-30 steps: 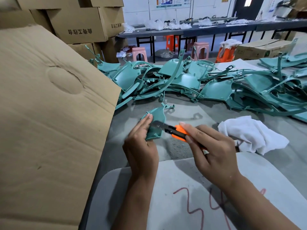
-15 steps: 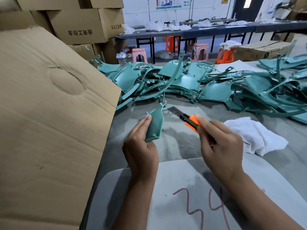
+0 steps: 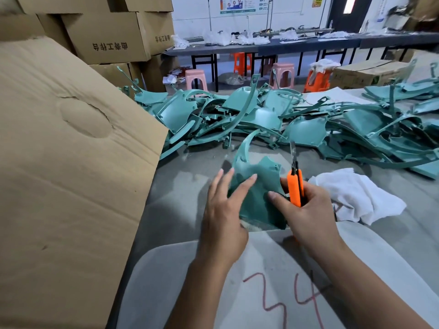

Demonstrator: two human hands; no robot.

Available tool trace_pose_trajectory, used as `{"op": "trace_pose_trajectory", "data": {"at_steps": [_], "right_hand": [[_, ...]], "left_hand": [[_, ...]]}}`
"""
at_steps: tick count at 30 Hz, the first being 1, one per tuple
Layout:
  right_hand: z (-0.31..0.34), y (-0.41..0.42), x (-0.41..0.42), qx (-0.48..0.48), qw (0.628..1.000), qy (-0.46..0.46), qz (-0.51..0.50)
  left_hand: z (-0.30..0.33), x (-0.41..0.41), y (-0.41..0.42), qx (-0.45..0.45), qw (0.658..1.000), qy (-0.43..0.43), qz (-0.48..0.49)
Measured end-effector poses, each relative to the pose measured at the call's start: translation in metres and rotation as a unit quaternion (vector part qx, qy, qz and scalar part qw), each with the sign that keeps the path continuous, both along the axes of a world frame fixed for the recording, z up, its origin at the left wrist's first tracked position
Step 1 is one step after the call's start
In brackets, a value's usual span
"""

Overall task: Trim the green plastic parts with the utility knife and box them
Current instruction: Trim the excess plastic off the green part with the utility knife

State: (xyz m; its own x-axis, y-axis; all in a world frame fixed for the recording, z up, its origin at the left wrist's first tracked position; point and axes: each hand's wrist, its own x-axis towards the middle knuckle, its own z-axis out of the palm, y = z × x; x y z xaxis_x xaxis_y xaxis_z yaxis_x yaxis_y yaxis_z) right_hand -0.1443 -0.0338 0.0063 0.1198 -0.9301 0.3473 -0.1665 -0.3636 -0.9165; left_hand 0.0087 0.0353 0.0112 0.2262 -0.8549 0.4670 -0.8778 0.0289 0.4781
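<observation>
Green part (image 3: 257, 191) is held up just above the bench (image 3: 180, 186), between both hands, near the front edge. Thin moulded shell with a curved arm sticking up at the top. Judgement: light, fairly stiff but springy at the thin edges, smooth so likely a bit slippery. Best held on the broad flat panel, not the slim arm, and clear of the edge being cut.

Left hand (image 3: 223, 214): fingers straight and spread, laid flat across the part's left face, supporting it rather than pinching.

Right hand (image 3: 306, 210): fingers clenched round the orange utility knife (image 3: 295, 186), blade out and pointing up and away, not touching the part. Right thumb presses the part's right side, so this hand steadies it too.

Open cardboard box (image 3: 71, 162) stands just left, flap up. Untrimmed pile (image 3: 261, 115) lies behind, white cloth (image 3: 356, 195) to the right.

Risk: exposed blade close to the left fingertips.
</observation>
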Motion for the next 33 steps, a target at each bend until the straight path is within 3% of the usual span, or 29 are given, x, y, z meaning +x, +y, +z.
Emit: {"op": "trace_pose_trajectory", "data": {"at_steps": [2, 4, 6, 8, 11, 14, 18, 21, 30, 33], "right_hand": [[-0.002, -0.001, -0.005, -0.013, 1.000, 0.012, -0.006], [0.003, 0.003, -0.007, -0.021, 0.999, 0.019, 0.018], [0.009, 0.011, -0.006, -0.009, 0.996, -0.013, 0.088], [0.016, 0.019, -0.004, 0.021, 0.985, -0.061, 0.162], [0.022, 0.020, -0.004, 0.013, 0.977, -0.075, 0.200], [0.022, 0.014, -0.006, 0.007, 0.982, -0.077, 0.172], [0.016, 0.006, -0.012, -0.110, 0.983, 0.089, 0.116], [0.016, 0.008, -0.008, -0.158, 0.973, 0.125, 0.110], [0.022, 0.010, -0.010, -0.242, 0.948, 0.152, 0.139], [0.021, 0.011, -0.007, -0.233, 0.954, 0.165, 0.091]], "left_hand": [[0.002, 0.008, -0.002, -0.054, 0.989, 0.132, 0.036], [0.001, 0.016, -0.006, -0.104, 0.954, 0.276, 0.059], [0.002, 0.020, -0.007, -0.088, 0.904, 0.419, 0.011], [0.000, 0.023, -0.008, -0.061, 0.858, 0.508, -0.038], [0.002, 0.022, -0.009, -0.069, 0.841, 0.536, -0.031], [0.005, 0.026, -0.010, -0.065, 0.808, 0.586, 0.003], [0.010, 0.033, -0.009, -0.043, 0.750, 0.660, 0.025], [0.013, 0.034, -0.008, -0.036, 0.725, 0.687, 0.031], [0.009, 0.040, -0.009, -0.043, 0.714, 0.696, 0.066], [0.007, 0.041, -0.010, -0.036, 0.724, 0.687, 0.056]]}}
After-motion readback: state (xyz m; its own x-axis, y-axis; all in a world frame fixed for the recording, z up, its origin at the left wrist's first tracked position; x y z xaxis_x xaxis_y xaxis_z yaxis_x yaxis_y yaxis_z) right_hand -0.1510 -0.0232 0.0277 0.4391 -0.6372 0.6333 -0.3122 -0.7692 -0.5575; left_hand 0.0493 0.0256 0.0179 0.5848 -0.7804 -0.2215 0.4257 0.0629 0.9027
